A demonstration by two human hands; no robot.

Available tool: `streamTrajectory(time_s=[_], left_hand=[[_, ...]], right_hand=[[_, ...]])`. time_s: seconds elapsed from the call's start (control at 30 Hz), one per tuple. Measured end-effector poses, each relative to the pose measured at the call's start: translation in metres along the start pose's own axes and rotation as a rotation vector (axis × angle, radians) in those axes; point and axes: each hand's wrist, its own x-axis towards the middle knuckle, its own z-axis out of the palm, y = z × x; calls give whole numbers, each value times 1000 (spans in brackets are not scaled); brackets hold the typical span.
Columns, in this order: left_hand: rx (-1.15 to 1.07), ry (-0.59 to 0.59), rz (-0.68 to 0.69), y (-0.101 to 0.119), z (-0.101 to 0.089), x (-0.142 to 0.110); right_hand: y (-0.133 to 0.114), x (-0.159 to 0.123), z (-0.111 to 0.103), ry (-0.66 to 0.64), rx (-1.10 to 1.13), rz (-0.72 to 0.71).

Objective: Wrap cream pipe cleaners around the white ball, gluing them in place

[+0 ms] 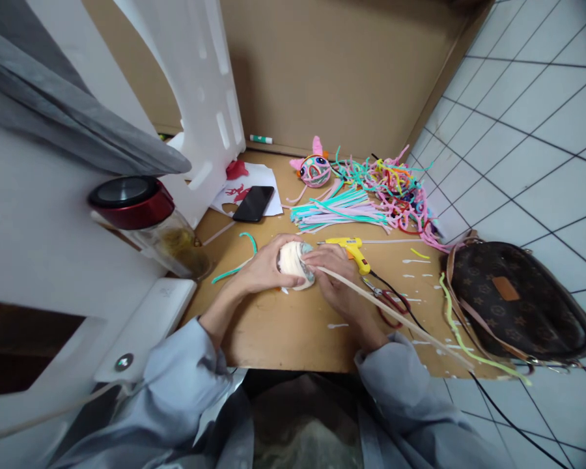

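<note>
My left hand (264,267) curls around a cream-white wrapped ball (293,262) just above the wooden tabletop (283,332). My right hand (336,277) presses against the ball's right side and pinches a long cream pipe cleaner (395,316) that trails off toward my right sleeve. A teal patch shows on the ball's right edge. A yellow glue gun (350,249) lies just behind my right hand, and red-handled scissors (388,301) lie beside my right wrist.
A pile of coloured pipe cleaners (371,195) and a pink ball figure (315,170) sit at the back. A black phone (253,203) lies on white paper. A red-lidded jar (149,221) stands left; a brown handbag (512,299) lies right.
</note>
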Motion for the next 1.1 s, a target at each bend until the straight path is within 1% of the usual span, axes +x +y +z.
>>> streamTrajectory(time_s=[0.13, 0.27, 0.37, 0.6, 0.9, 1.1], left_hand=[[2, 4, 9, 1, 0, 0], [7, 7, 0, 1, 0, 0], [2, 5, 3, 0, 0, 0], [15, -1, 9, -1, 0, 1], [-10, -38, -6, 0, -3, 0], [-47, -60, 13, -1, -5, -1]], right_hand=[[-1, 0, 0, -20, -14, 19], [0, -3, 2, -2, -23, 14], [2, -5, 2, -17, -28, 17], [3, -6, 2, -10, -31, -37], [3, -6, 4, -10, -53, -43], [4, -7, 4, -8, -58, -47]])
